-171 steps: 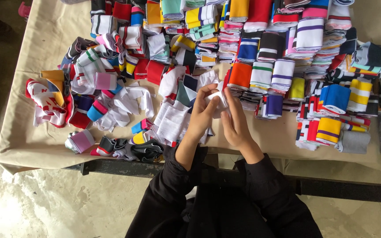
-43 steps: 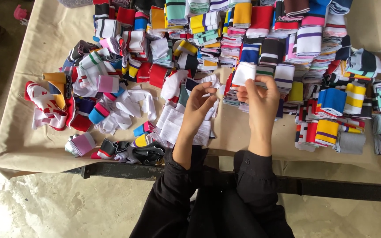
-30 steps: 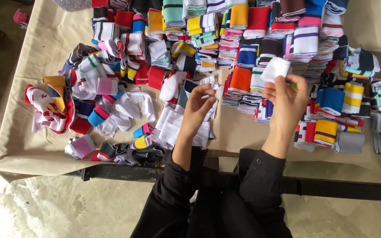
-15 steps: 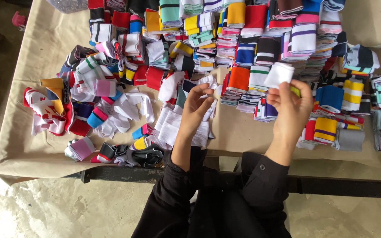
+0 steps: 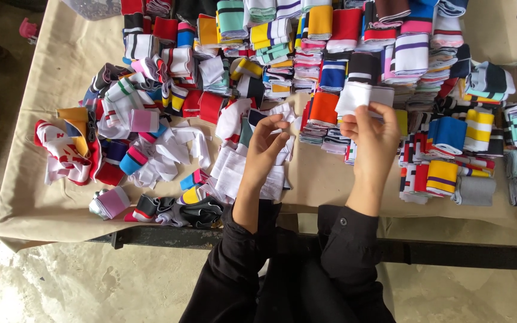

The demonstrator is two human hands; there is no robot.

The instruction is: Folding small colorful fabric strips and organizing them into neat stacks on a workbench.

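head view: two hands sorting knitted fabric bands over a paper-covered table [image 5: 43, 197].
from the left, a loose heap of mixed bands [image 5: 121, 149] lies unfolded, apparently not yet sorted. next, the left hand [image 5: 267, 146] rests with fingers curled and pinched on the white pieces [image 5: 246, 173] at the heap's edge, as if keeping hold of the supply. the right hand [image 5: 375, 140] is raised well apart from it, thumb and fingers clamped on a folded white band [image 5: 357, 96] held up over the neat stacks [image 5: 450, 137], likely to match it by colour. those stacks run in rows to the right, grouped by stripe, so like sits with like.
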